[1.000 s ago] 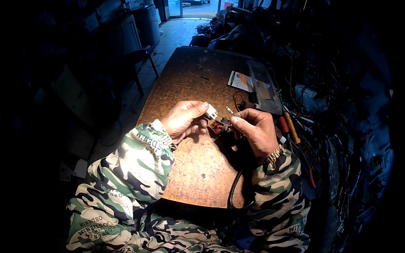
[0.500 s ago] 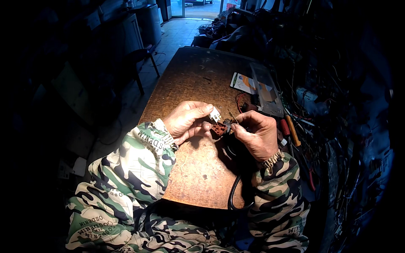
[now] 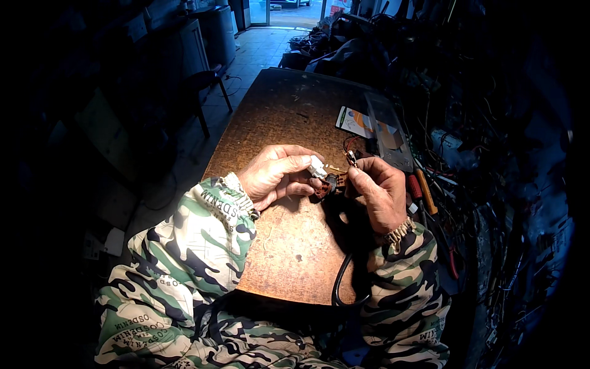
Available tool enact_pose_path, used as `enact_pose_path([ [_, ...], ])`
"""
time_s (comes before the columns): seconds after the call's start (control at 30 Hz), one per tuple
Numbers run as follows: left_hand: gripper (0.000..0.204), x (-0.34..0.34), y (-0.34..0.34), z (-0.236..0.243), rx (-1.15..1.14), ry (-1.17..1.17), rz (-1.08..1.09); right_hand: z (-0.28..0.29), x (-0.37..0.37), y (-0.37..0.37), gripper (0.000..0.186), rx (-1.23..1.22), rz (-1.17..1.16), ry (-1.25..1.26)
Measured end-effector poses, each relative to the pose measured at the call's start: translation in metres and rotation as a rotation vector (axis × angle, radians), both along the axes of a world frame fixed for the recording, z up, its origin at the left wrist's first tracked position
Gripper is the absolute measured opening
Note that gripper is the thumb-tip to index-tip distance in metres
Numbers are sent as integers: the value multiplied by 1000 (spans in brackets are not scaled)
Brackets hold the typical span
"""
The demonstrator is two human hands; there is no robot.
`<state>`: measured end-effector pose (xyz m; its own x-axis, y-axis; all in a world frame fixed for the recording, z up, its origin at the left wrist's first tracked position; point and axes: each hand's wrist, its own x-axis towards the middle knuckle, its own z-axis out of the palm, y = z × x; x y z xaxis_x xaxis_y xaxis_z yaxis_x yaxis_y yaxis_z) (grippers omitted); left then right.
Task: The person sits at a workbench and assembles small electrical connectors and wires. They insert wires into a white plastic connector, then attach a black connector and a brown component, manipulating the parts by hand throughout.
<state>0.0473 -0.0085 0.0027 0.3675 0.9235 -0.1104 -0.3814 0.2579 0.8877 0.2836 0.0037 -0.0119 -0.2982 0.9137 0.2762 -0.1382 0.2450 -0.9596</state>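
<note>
Over the wooden table, my left hand (image 3: 276, 175) pinches a small white plastic connector (image 3: 316, 166) between thumb and fingers. Beside it, my right hand (image 3: 378, 190) is closed on a small metal terminal (image 3: 351, 155) with its thumb and forefinger. A second thin brass piece (image 3: 337, 168) shows between the hands. Just beneath them is a reddish-brown part (image 3: 321, 190) with dark pieces on it, partly hidden by my fingers. A thick black cable (image 3: 341, 277) loops down beside my right sleeve to the near edge of the table.
The wooden table (image 3: 286, 252) carries a printed card (image 3: 353, 121) and a clear tray (image 3: 396, 150) at the back right. Red-handled and orange-handled tools (image 3: 428, 194) lie at the right edge, with tangled wires and clutter beyond. A chair (image 3: 203, 80) stands left, a doorway (image 3: 286, 12) ahead.
My right hand has shifted and now holds the terminal higher and more upright. My left hand has moved slightly right with the white connector, which is turned a little.
</note>
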Motion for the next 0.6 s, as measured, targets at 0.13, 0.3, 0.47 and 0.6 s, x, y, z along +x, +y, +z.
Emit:
enact_pose_path([
  [0.13, 31, -3, -3, 3, 21, 12, -25, 1, -2, 2, 20, -94, 86, 138],
  [0.3, 31, 0, -1, 1, 36, 6, -44, 1, -1, 2, 21, -127, 88, 105],
  [0.47, 34, 1, -4, 6, 64, 66, -26, 1, -2, 2, 21, -129, 69, 101],
  [0.6, 34, 5, -6, 6, 69, 136, 3, 2, -2, 1, 20, -142, 38, 106],
])
